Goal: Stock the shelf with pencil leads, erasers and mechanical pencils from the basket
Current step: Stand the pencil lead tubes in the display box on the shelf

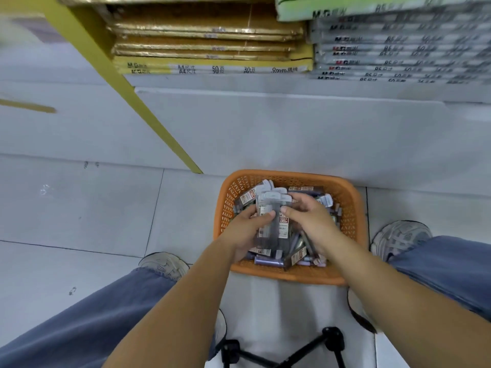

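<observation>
I'm seeing the left hand (247, 231) gripping a loose bundle of clear hang-tab packs (266, 205) over the orange basket (292, 277), with the right hand (310, 224) pinching its edge. The bundle is fanning, so I'm judging 1 or 2 slick packs could slide out on lifting.
</observation>
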